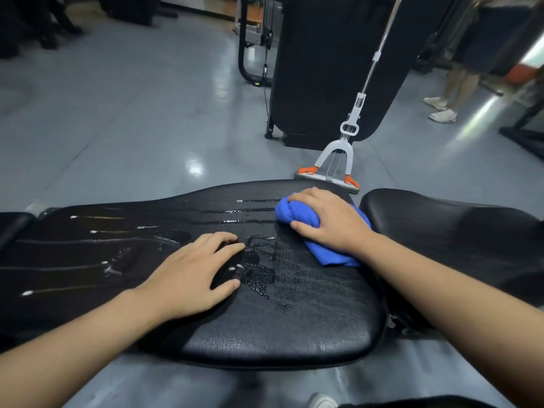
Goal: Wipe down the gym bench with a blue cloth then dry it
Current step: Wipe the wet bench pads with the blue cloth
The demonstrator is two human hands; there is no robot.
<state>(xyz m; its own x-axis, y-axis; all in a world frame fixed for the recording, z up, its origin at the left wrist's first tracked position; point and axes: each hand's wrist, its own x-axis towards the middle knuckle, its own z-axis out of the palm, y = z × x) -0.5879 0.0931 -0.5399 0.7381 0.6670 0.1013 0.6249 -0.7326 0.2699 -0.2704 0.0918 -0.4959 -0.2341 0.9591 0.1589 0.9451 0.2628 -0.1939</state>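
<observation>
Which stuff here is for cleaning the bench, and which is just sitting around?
For the job: bench, wet with streaks; blue cloth under the right hand; left hand flat on the bench.

Just around: mop; black machine; a bystander's shoes.

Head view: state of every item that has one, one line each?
Bench pad: wet, with liquid streaks and droplets across its left and middle.
Blue cloth: bunched, pressed on the pad's far right part.
Right hand: grips the cloth.
Left hand: flat on the pad, fingers spread.
Mop: leaning, head on the floor behind the bench.
</observation>
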